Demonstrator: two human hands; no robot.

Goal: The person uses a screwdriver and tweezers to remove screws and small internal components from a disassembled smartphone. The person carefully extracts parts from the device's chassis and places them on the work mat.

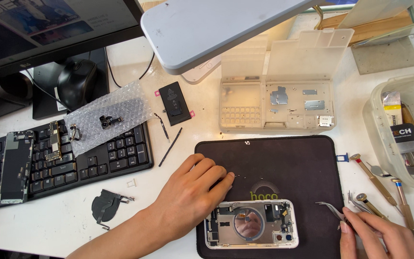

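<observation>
I am steadying the opened phone housing (pixel 251 224) on the black mat (pixel 283 163) near the desk's front edge, my left hand (pixel 192 194) resting loosely spread beside it, my right hand (pixel 377 235) pinching tweezers (pixel 334 211), probably needing careful aim inside next.

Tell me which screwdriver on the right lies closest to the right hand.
The short brass-tipped screwdriver beside the tweezers in the right hand; the two longer ones lie farther toward the plastic tub.

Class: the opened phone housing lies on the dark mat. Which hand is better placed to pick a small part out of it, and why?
Probably the right hand: it holds tweezers pointing toward the phone housing. The left hand rests empty beside it.
</observation>
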